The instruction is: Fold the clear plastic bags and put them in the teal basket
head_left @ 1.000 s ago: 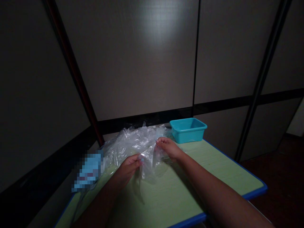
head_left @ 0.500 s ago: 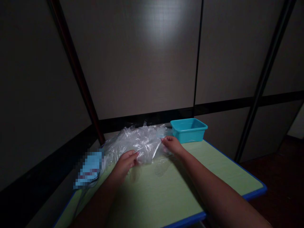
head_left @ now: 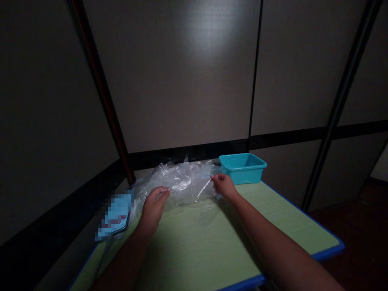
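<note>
Crumpled clear plastic bags (head_left: 178, 176) lie in a heap at the back of a light green table (head_left: 194, 246). My left hand (head_left: 155, 205) pinches the edge of a clear plastic bag (head_left: 194, 190) between thumb and fingers, in front of the heap. On the other side my right hand (head_left: 222, 185) pinches the same bag, just in front of a turquoise basin. Between the two hands the film is stretched out above the table. Where this bag ends and the heap behind it begins is hard to tell.
The turquoise basin (head_left: 242, 169) stands at the back right of the table. A blurred light blue item (head_left: 117, 216) is at the left edge, with a cord near it. Dark cabinet panels (head_left: 188, 81) rise directly behind the table, which has a blue rim.
My left hand has moved left and slightly up, and my right hand slightly right. They are farther apart, with the plastic spread wider and flatter between them.
</note>
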A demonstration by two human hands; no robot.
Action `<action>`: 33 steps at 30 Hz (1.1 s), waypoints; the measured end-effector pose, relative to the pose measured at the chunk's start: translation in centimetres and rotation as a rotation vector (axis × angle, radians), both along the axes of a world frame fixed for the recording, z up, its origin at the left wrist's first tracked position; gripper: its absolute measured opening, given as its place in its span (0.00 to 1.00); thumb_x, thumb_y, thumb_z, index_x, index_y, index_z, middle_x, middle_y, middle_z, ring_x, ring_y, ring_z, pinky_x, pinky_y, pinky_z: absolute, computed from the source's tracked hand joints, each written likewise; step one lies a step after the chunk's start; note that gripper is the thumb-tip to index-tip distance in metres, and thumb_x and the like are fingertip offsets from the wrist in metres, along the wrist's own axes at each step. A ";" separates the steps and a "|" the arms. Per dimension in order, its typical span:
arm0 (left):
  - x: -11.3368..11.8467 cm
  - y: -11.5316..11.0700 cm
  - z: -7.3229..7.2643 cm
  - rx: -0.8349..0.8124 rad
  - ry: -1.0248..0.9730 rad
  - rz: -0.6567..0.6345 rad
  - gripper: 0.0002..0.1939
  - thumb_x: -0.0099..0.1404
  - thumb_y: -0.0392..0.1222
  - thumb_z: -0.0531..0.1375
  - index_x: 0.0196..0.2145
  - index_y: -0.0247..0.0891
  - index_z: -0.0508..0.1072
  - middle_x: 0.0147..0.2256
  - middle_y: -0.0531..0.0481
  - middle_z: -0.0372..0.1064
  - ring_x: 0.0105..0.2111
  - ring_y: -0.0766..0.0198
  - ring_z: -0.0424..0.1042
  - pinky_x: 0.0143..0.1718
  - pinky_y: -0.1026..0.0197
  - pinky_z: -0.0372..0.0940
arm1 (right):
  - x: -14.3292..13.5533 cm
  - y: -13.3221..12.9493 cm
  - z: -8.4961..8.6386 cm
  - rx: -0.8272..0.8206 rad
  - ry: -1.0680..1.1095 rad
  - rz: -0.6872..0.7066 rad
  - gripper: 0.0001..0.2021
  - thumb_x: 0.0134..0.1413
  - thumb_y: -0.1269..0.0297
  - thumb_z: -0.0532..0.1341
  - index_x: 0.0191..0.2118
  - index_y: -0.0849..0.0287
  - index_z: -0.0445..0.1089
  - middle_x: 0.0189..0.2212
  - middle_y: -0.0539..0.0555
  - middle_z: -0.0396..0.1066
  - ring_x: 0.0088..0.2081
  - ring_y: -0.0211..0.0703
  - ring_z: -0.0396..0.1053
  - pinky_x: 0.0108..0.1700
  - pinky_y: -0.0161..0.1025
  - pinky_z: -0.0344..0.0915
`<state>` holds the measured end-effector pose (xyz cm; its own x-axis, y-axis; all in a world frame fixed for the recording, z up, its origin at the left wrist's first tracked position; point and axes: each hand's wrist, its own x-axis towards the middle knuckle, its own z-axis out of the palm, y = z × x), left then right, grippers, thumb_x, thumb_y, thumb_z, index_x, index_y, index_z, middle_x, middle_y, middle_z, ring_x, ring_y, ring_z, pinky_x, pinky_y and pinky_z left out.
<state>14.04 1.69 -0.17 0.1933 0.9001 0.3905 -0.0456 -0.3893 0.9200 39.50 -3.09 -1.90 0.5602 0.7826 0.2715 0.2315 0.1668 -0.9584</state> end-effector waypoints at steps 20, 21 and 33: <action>-0.4 0.9 -0.6 0.064 -0.060 0.272 0.13 0.56 0.52 0.57 0.33 0.41 0.65 0.34 0.51 0.65 0.39 0.57 0.65 0.40 0.58 0.60 | -0.6 -0.7 0.8 -0.054 -0.015 0.003 0.14 0.43 0.55 0.61 0.20 0.59 0.61 0.11 0.46 0.61 0.11 0.30 0.53 0.13 0.29 0.47; -0.4 0.6 -0.4 0.122 -0.028 0.302 0.12 0.55 0.50 0.59 0.35 0.42 0.65 0.37 0.50 0.64 0.43 0.56 0.63 0.43 0.57 0.58 | -0.9 -0.8 0.9 -0.051 0.000 0.026 0.13 0.43 0.55 0.61 0.21 0.59 0.61 0.11 0.46 0.61 0.11 0.30 0.53 0.13 0.29 0.47; 1.4 -2.0 -1.8 0.709 0.725 -0.190 0.27 0.46 0.44 0.66 0.46 0.44 0.68 0.52 0.43 0.58 0.53 0.47 0.53 0.52 0.48 0.50 | -3.6 -1.8 2.1 -0.042 0.300 0.412 0.14 0.42 0.60 0.62 0.38 0.58 0.67 0.16 0.44 0.64 0.14 0.30 0.57 0.17 0.30 0.58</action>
<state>15.46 -0.33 -1.95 0.7087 0.4382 0.5529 0.3110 -0.8975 0.3127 35.90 -4.93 0.15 0.2516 0.9616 0.1094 -0.1312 0.1459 -0.9806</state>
